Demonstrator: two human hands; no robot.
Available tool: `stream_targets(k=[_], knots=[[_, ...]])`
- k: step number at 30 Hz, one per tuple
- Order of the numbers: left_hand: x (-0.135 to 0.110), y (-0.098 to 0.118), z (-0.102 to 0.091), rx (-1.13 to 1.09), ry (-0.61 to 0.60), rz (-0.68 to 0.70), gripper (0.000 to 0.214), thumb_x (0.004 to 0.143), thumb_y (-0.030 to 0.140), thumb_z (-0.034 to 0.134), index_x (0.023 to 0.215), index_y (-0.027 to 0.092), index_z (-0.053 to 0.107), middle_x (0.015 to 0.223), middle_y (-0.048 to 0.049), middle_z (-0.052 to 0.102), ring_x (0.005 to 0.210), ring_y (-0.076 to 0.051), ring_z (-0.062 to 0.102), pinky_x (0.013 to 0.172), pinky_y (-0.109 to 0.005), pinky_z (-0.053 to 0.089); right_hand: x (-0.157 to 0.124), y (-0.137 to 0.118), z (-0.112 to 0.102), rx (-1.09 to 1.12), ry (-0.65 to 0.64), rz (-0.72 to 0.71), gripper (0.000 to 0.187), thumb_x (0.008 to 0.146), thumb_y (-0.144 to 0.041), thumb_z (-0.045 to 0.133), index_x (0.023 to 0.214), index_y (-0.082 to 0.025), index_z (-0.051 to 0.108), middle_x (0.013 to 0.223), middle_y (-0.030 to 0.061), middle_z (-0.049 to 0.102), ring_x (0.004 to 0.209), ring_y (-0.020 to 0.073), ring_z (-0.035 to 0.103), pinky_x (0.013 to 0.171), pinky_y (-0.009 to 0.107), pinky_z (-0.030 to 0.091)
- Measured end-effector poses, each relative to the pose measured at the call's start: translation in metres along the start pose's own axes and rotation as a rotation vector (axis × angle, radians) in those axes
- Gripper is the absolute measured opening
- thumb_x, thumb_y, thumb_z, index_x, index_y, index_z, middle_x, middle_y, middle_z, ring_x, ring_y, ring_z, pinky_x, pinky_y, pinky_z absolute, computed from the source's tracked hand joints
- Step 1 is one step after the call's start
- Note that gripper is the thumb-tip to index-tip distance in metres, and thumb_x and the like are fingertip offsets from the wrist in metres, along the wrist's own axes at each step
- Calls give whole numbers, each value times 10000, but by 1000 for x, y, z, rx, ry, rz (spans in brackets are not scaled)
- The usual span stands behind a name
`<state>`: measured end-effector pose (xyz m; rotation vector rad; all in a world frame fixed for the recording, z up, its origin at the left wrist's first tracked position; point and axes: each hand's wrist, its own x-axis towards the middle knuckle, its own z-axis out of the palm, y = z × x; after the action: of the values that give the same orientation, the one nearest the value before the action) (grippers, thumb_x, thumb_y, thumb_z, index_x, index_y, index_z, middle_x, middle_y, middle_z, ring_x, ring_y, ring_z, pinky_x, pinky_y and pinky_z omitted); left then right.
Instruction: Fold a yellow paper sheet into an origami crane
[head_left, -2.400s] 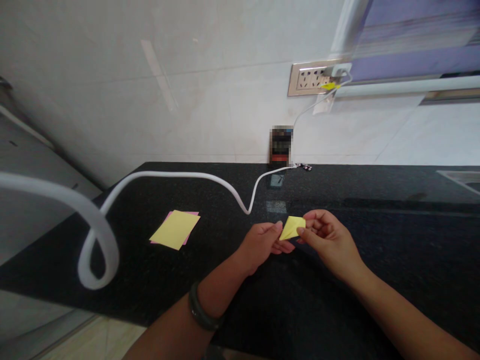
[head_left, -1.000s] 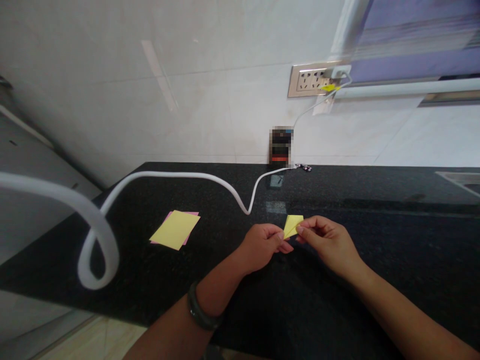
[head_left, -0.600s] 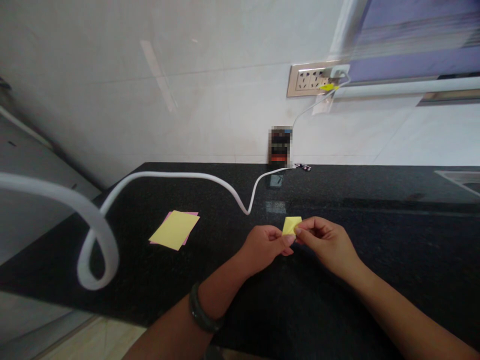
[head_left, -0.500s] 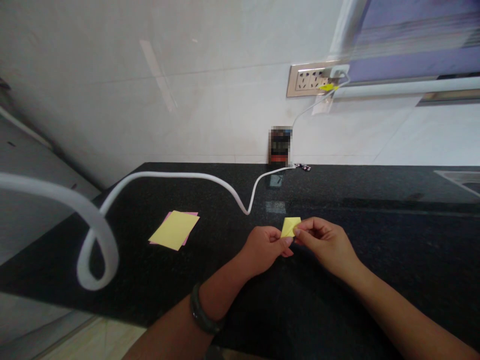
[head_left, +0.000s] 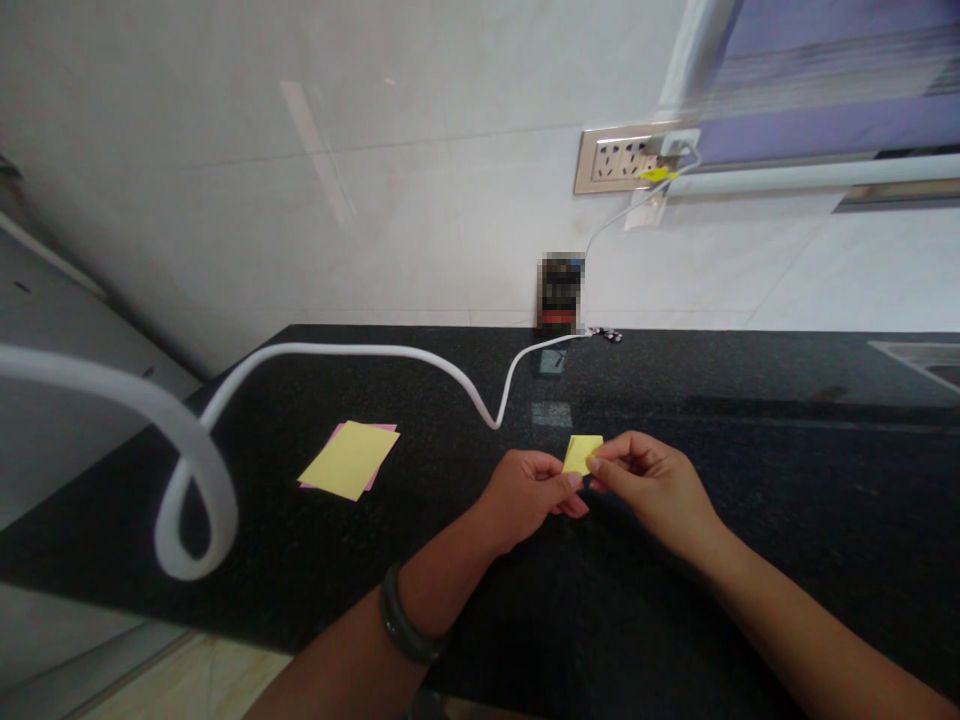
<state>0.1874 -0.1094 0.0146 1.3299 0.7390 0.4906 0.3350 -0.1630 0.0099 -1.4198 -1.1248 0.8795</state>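
A small folded yellow paper is pinched between both hands just above the black countertop. My left hand grips its lower left edge with thumb and fingers closed. My right hand pinches its right edge, fingers curled. A dark band sits on my left wrist. Only the paper's upper part shows above my fingertips.
A yellow sheet over a pink one lies on the counter to the left. A thick white cable loops along the counter to a blurred device at the wall. A wall socket strip holds a plug. A sink edge shows far right.
The yellow paper went from a wider pointed shape to a smaller, squarer fold. Both hands closed in on it and have barely moved over the last half second.
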Motion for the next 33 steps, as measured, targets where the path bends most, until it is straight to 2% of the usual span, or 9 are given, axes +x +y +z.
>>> stream_targets(k=[6,13,21,27,30,33], knots=[[2,-2,-1,23,-1,7,252,686,347,567,694,97,604,607,-63,634,542,-108,564,533,-206,407,0,0,2,142,-12,17,247,648,-296,640,744,-205,432,590,-39,529,504,105,544,469,223,425],[3,-3,-1,-1,-42,-29,303,685,380,565,764,89,603,649,-74,637,584,-119,582,562,-216,415,-2,-2,6,165,-54,43,284,628,-326,645,723,-213,402,600,-32,529,508,108,531,474,235,433],[1,-2,-1,-35,-56,-20,267,697,347,562,744,87,599,635,-70,634,580,-121,584,567,-220,410,-2,-5,6,204,-54,66,248,609,-269,664,699,-195,446,572,-57,515,470,77,515,455,197,404],[1,-1,-2,-64,-41,-16,248,694,329,568,731,84,593,633,-69,633,569,-116,579,577,-229,419,-1,-2,3,295,-124,126,209,683,-282,619,815,-185,489,613,-34,546,503,71,516,504,203,425],[2,-1,-2,-66,-15,3,243,698,319,566,747,83,591,621,-67,631,558,-113,574,570,-227,420,-2,-3,3,237,-176,136,203,712,-310,588,842,-169,523,622,-19,547,502,71,493,488,200,411],[1,-1,-1,-56,-8,24,241,690,316,576,738,80,589,605,-65,629,545,-113,571,559,-222,418,-4,-3,3,150,-220,112,180,726,-330,566,742,-151,549,610,-15,531,490,66,461,463,195,382]])
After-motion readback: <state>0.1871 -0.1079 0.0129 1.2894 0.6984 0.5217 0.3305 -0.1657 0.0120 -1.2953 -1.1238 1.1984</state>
